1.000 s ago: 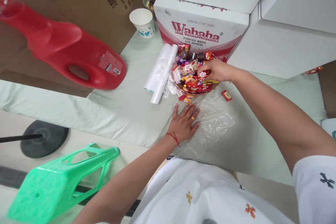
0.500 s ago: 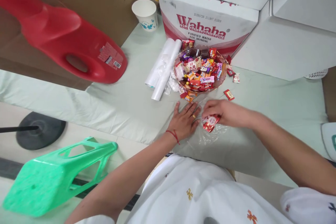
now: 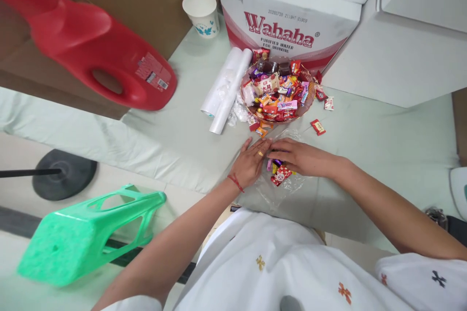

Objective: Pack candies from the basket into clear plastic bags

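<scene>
A clear plastic bag (image 3: 279,195) lies flat at the near edge of the cloth-covered table. Several wrapped candies, among them a red-checked candy (image 3: 280,175), rest on or in the bag; I cannot tell which. My left hand (image 3: 252,160) lies palm down, fingers stretched, on the bag's left side. My right hand (image 3: 301,156) reaches over the candies with its fingers extended, tips close to my left fingers. Just beyond, a glass bowl (image 3: 310,102) is heaped with mixed wrapped candies. One red candy (image 3: 318,127) sits apart to the right.
White plastic rolls (image 3: 229,102) lie left of the bowl. Behind stand a Wahaba-style water carton (image 3: 288,19) and a paper cup (image 3: 202,14). A red jug (image 3: 124,65) is at the left. On the floor lies a green stool (image 3: 87,233), near a black round base (image 3: 65,175).
My right hand has released the red-checked candy onto the bag area and moved left, its fingers stretching toward my left hand. More candies show beneath it. My left hand stays nearly in place.
</scene>
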